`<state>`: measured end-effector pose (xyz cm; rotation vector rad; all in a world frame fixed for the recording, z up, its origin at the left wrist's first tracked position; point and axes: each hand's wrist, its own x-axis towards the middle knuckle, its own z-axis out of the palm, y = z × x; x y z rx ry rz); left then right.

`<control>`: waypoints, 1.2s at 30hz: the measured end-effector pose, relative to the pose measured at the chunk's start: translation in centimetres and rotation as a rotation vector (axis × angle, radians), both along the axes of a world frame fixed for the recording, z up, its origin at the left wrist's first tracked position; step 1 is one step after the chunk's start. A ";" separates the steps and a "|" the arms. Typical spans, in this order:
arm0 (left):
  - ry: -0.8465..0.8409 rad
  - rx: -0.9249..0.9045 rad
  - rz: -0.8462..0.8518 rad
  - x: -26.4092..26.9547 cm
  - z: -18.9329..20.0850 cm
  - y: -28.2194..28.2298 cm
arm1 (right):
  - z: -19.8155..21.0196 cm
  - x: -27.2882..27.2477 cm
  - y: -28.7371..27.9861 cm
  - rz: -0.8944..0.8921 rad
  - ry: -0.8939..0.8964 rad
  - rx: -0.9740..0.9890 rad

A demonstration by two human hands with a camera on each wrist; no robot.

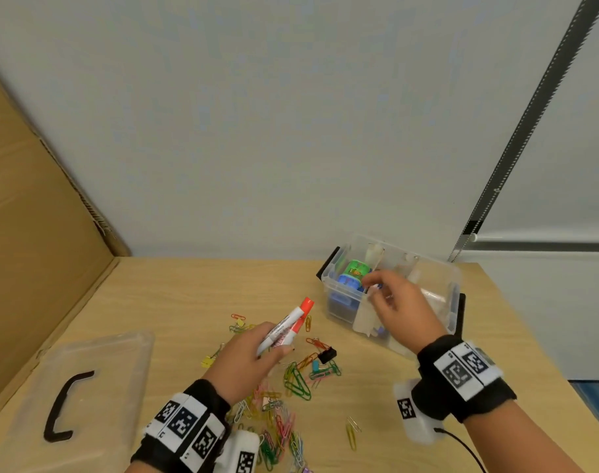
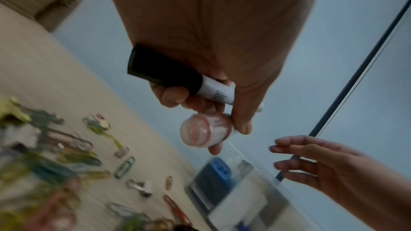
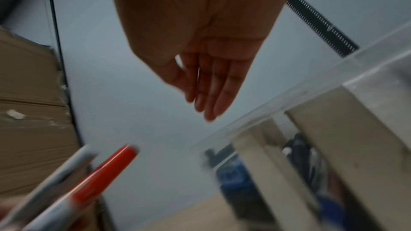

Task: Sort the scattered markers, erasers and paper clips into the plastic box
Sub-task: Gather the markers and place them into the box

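We grip two markers (image 1: 286,327) in our left hand (image 1: 246,363), raised above the paper clips (image 1: 296,382), short of the plastic box (image 1: 441,285). Our right hand (image 1: 398,303) hovers empty, fingers straight, over it. Bundled loosely, one marker could slip during the handover.

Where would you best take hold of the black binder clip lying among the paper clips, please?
Pinch the black binder clip across its folded body from above; it likely lies flat on the table, and paper clips crowd its near and left sides, so a side approach would snag.
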<state>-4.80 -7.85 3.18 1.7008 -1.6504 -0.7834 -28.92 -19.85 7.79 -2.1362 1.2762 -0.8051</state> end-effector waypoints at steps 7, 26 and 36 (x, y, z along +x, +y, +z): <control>0.159 0.003 -0.139 -3.9 0.7 -1.2 | -0.8 1.8 2.4 0.282 -0.264 0.517; 0.150 -0.033 0.107 -0.9 -0.7 0.4 | 1.4 0.8 -9.4 -0.299 0.512 0.133; 0.110 -0.040 -0.026 -1.2 0.4 0.3 | 0.6 -3.2 -6.7 -0.364 0.578 0.148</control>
